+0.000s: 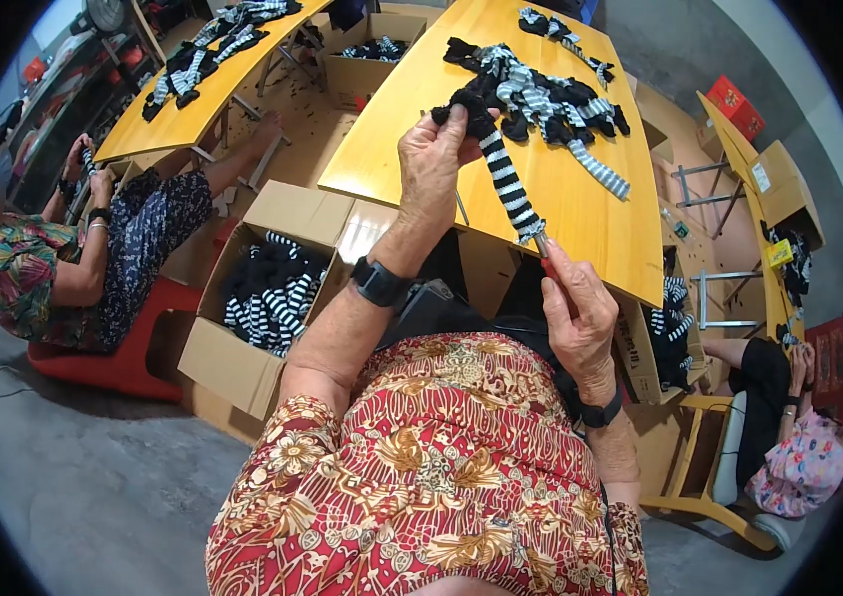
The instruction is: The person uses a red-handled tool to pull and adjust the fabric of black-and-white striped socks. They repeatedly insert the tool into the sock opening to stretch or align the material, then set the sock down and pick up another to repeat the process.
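Note:
My left hand [431,164] pinches the bunched black end of a long knitted tube with black and white stripes [507,184], held up above the near part of the yellow table [382,149]. Its other end hangs down to the right, over a metal shaft. My right hand [580,318] is closed around the red handle [549,266] of that shafted tool; how far the shaft reaches inside the knit is hidden. Beyond my hands, a heap of similar black and grey-striped knitted pieces [531,89] lies on the table.
An open carton [205,338] of striped knits stands at my left, another carton [637,348] at my right. A person on a red chair [124,358] works at far left, beside a second table [213,84]. Another person [804,457] sits at right near a yellow wooden chair [685,457].

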`<state>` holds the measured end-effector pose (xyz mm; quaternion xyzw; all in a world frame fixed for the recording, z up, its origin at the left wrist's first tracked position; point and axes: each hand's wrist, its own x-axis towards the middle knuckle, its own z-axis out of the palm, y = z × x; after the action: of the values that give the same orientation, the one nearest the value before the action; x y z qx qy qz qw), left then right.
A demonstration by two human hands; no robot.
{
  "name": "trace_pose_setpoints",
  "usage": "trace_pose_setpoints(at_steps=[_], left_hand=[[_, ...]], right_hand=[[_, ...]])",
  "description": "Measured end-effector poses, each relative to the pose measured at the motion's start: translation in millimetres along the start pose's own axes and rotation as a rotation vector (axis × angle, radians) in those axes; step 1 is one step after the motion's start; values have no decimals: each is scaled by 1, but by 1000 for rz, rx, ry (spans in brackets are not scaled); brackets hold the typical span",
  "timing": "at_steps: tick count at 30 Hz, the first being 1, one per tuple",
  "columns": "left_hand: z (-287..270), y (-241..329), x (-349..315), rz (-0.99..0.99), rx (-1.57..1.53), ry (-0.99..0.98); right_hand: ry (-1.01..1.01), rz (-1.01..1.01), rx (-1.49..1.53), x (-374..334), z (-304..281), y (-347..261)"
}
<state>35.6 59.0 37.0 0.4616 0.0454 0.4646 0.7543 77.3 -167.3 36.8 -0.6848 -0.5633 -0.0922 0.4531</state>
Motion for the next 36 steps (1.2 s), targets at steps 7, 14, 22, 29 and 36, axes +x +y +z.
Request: trace_pose_setpoints(at_steps=[7,14,22,29,36], left_hand=[[2,14,1,-131,-177,-65],[0,7,0,-88,-146,-52],[18,-1,-9,-79,-251,22],[31,-8,-8,-103,-299,-7],[0,39,4,-131,97,-201]], right_hand=[[-51,362,439,-8,-17,8],[-101,595,573,-8,-16,17],[113,127,165,-3,2,2],[158,-57,-48,11,13,4],[76,-133,-80,7,-13,13]])
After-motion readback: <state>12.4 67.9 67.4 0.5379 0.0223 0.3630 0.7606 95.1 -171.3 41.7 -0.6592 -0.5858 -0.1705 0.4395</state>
